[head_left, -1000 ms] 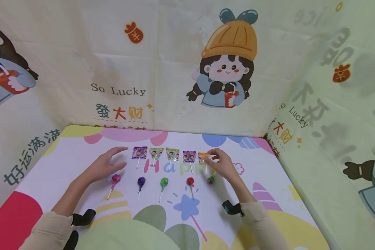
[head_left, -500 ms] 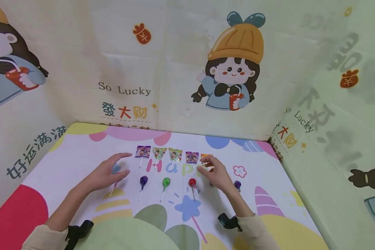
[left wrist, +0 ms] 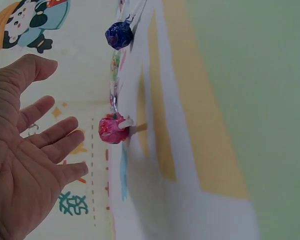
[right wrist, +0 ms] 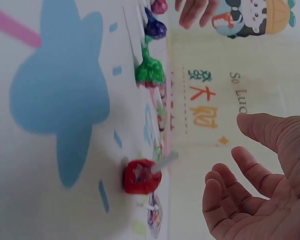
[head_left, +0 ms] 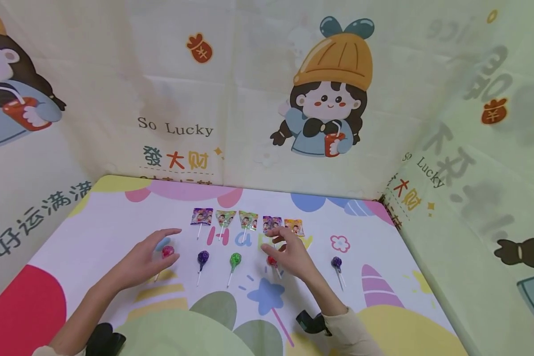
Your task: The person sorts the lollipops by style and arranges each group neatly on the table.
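My left hand (head_left: 138, 259) hovers beside a pink lollipop (head_left: 167, 251), fingers spread and holding nothing; the left wrist view shows this hand (left wrist: 30, 145) with an open palm. My right hand (head_left: 291, 254) hangs over a red lollipop (head_left: 272, 261), partly covering it. Its fingers (right wrist: 225, 192) are loosely bent around nothing in the right wrist view. Between the hands lie a purple lollipop (head_left: 203, 257) and a green lollipop (head_left: 235, 259). Another purple lollipop (head_left: 336, 262) lies right of the right hand. A green-and-red lollipop seen earlier is hidden by that hand.
Behind them runs a row of flat-wrapped lollipops: a purple one (head_left: 201, 216), two green ones (head_left: 225, 217), another purple one (head_left: 272, 222) and an orange one (head_left: 294, 227). A printed cloth (head_left: 249, 321) covers the table, with patterned curtains (head_left: 240, 99) at the back and sides.
My right hand has moved left from the orange lollipop to above the red one, uncovering the purple lollipop at right. The left hand has come slightly lower, near the pink lollipop.
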{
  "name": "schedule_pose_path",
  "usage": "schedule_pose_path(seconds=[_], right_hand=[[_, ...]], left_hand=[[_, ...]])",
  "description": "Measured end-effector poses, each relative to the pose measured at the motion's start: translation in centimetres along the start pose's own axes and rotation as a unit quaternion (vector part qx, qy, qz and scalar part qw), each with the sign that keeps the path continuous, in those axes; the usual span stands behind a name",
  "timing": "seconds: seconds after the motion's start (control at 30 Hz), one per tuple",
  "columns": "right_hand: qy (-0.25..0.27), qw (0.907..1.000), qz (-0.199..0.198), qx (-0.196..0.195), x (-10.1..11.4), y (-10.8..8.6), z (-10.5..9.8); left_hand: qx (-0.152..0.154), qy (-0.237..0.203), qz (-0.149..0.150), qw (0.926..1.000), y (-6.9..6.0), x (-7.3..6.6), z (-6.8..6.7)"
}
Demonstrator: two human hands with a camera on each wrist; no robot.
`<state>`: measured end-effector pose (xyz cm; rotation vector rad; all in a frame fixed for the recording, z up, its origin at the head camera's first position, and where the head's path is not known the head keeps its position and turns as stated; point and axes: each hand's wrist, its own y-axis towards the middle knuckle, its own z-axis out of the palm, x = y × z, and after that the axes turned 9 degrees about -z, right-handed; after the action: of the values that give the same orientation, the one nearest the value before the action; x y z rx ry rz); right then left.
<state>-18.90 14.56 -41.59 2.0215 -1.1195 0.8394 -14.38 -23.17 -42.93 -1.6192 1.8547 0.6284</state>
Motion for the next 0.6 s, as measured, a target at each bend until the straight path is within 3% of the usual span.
schedule_pose_path(seconds=[0.23,0.6], right_hand=[[0.016,0.9994,-0.025,0.018,0.8,0.4,1.8],[0.042,0.9965,-0.036,0.062,2.1,1.3,4.5]], left_hand=[[0.004,0.012,-0.019,0.9997,-0.5,0.7,-0.2],[0.002,0.016,-0.009,0.9998,-0.5,2.0,-0.3]])
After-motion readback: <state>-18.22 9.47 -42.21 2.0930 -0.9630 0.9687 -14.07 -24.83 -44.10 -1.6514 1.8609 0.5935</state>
